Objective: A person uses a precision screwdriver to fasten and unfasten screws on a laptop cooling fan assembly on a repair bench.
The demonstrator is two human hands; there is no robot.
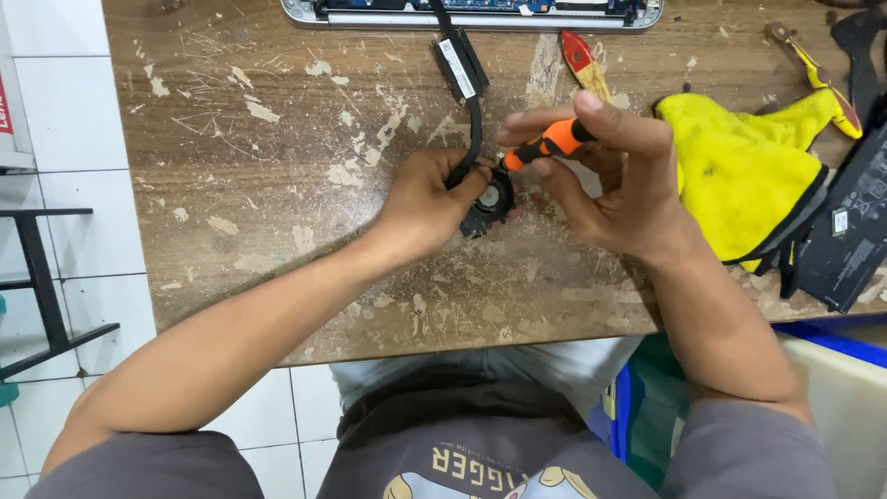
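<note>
My left hand point(427, 205) grips a small round black cooling fan point(490, 203) on the worn wooden table point(277, 185). A black heat pipe point(465, 83) runs from the fan toward the table's far edge. My right hand point(614, 176) holds a small orange-and-black screwdriver point(547, 144), its tip pointing down-left at the fan's upper edge. The fan is partly hidden under my left thumb and fingers.
An opened laptop base point(471, 11) lies at the far edge. A yellow cloth point(739, 166) sits right of my hand, with a black flat battery pack point(850, 231) beyond it. A red-handled brush point(582, 60) and a yellow-handled tool point(818, 74) lie nearby. A blue bin point(832, 333) stands at lower right.
</note>
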